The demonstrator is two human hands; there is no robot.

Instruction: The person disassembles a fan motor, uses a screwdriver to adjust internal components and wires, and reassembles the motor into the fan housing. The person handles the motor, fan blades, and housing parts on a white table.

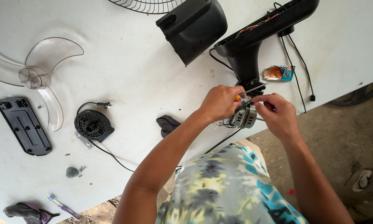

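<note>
At the table's [153, 83] near edge, the left hand [219, 101] closes its fingers around an orange-handled screwdriver [249, 90] while the right hand [279, 114] pinches the small fan motor [245, 117], a grey metal block trailing thin dark wires, just below the black fan neck [246, 62].

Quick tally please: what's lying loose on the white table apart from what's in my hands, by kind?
Black plastic fan parts: 3 (rear housing, stand neck, flat plate)
Clear fan blade: 1
Round black part with cord: 1
Wire grille: 1
Dark cloths: 2 ()
Toothbrush: 1
Snack wrapper: 1
Total: 10
</note>
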